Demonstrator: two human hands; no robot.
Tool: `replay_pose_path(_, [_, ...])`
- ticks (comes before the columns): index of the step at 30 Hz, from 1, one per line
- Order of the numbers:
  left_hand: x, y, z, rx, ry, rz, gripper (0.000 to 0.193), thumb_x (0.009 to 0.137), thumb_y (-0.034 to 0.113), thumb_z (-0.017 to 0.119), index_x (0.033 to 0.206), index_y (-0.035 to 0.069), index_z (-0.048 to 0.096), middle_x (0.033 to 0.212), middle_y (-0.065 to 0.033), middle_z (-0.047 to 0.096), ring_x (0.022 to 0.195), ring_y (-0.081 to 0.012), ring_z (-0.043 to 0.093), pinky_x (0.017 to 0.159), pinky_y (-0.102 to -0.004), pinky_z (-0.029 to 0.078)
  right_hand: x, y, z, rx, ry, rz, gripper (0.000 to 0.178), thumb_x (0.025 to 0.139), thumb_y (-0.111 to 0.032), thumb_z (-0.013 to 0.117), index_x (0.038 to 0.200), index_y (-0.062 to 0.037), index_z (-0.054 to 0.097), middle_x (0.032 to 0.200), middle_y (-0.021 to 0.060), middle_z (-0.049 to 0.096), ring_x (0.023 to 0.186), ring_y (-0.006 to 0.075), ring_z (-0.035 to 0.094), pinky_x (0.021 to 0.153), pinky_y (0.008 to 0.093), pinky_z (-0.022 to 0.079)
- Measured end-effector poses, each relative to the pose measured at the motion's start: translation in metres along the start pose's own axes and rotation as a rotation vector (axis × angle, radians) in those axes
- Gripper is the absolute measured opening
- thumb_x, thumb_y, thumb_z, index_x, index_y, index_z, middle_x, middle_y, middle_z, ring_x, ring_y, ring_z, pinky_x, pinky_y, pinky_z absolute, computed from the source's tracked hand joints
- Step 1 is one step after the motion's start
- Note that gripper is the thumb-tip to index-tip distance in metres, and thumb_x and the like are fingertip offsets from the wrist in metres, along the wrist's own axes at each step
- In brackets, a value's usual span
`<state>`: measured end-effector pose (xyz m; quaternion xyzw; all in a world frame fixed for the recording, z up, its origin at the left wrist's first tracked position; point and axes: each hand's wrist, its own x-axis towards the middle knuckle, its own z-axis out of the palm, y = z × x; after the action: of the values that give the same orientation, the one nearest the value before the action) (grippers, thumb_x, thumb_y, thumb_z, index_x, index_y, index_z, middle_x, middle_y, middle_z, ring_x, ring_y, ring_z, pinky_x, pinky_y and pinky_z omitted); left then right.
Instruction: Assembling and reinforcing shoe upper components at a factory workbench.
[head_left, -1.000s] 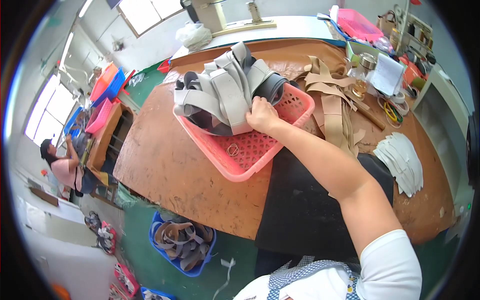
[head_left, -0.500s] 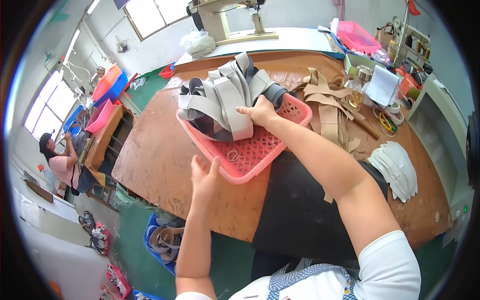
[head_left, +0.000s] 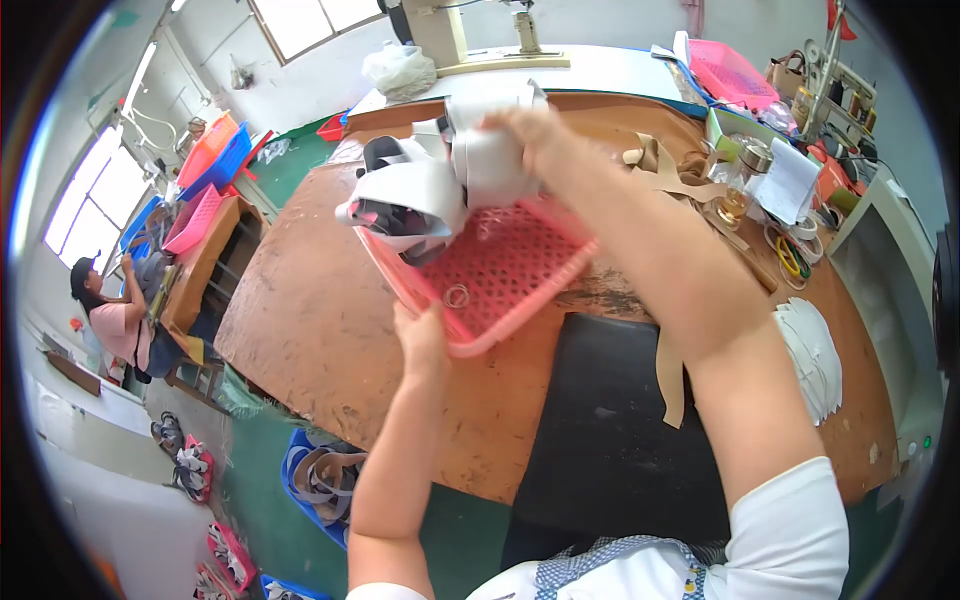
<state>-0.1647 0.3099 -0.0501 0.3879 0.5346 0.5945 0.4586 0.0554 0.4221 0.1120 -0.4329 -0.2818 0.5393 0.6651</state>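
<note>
A pink plastic basket (head_left: 505, 335) rests on the brown-topped table, a small pale ring (head_left: 456, 296) lying on its lattice bottom. Grey and white strap-like strips (head_left: 415, 195) are bunched over its far left part, some hanging past the rim. My right hand (head_left: 530, 135), smeared by motion, is closed on the strips at the far side of the bunch. At the near left corner, my left hand (head_left: 422, 330) grips the basket's rim, its fingers partly hidden. Much of the basket's floor shows between the strips and the near rim.
Tan strips (head_left: 680, 185) lie right of the basket, near a glass jar (head_left: 738, 185). A black mat (head_left: 620, 430) covers the near table edge; a stack of white pieces (head_left: 808, 355) lies beyond my right arm. A blue crate (head_left: 315, 490) stands on the floor. Another person (head_left: 120, 315) sits far left.
My left hand has gone from apart from the basket to holding its rim. My right hand has moved up and away with the strips, which shifted and bared more of the basket's bottom.
</note>
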Motion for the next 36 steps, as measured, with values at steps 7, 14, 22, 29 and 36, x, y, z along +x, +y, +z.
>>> replay_pose_path(7, [0.13, 0.006, -0.032, 0.228, -0.051, 0.121, 0.018, 0.078, -0.006, 0.063, 0.095, -0.001, 0.06, 0.079, -0.007, 0.062, 0.061, -0.0137, 0.057, 0.053, -0.0277, 0.044, -0.007, -0.189, -0.054, -0.288, -0.291, -0.186, 0.029, 0.076, -0.019, 0.076, 0.1, -0.003, 0.069, 0.093, 0.0123, 0.071, 0.079, 0.0251, 0.07, 0.074, 0.0412, 0.058])
replay_pose_path(14, [0.135, 0.073, -0.1, 0.189, 0.061, 0.192, 0.022, 0.08, -0.007, 0.062, 0.101, -0.002, 0.059, 0.086, -0.0089, 0.065, 0.069, -0.0153, 0.063, 0.06, -0.0293, 0.05, -0.027, -0.091, -0.096, -0.913, -0.274, -0.244, 0.045, 0.061, -0.015, 0.08, 0.102, -0.0017, 0.07, 0.091, 0.0079, 0.07, 0.078, 0.0179, 0.066, 0.074, 0.0347, 0.055])
replay_pose_path(22, [0.043, 0.143, -0.232, 0.174, 0.067, 0.191, 0.027, 0.085, -0.007, 0.06, 0.111, -0.002, 0.054, 0.1, -0.0104, 0.065, 0.084, -0.0208, 0.068, 0.072, -0.0338, 0.057, -0.039, 0.039, -0.159, -1.712, -0.127, -0.089, 0.068, 0.055, -0.027, 0.09, 0.112, -0.0012, 0.063, 0.114, 0.0207, 0.067, 0.111, 0.0327, 0.064, 0.094, 0.0395, 0.052])
replay_pose_path(29, [-0.075, 0.134, -0.233, 0.07, 0.041, 0.019, 0.023, 0.091, -0.002, 0.059, 0.113, -0.001, 0.054, 0.111, -0.0132, 0.064, 0.095, -0.0223, 0.067, 0.076, -0.0356, 0.058, -0.09, 0.023, -0.069, -1.618, -0.049, -0.864, 0.049, 0.076, -0.016, 0.073, 0.113, 0.0108, 0.057, 0.114, 0.0268, 0.063, 0.111, 0.0374, 0.06, 0.099, 0.0417, 0.046])
replay_pose_path(36, [-0.138, 0.11, -0.182, 0.02, 0.071, 0.101, 0.031, 0.092, 0.001, 0.059, 0.121, 0.001, 0.049, 0.121, -0.012, 0.061, 0.111, -0.0255, 0.063, 0.08, -0.0392, 0.057, -0.189, 0.078, 0.076, -1.25, -0.615, -0.202, 0.111, 0.072, -0.048, 0.079, 0.145, 0.0136, 0.024, 0.14, 0.0353, 0.04, 0.13, 0.042, 0.044, 0.111, 0.0422, 0.034])
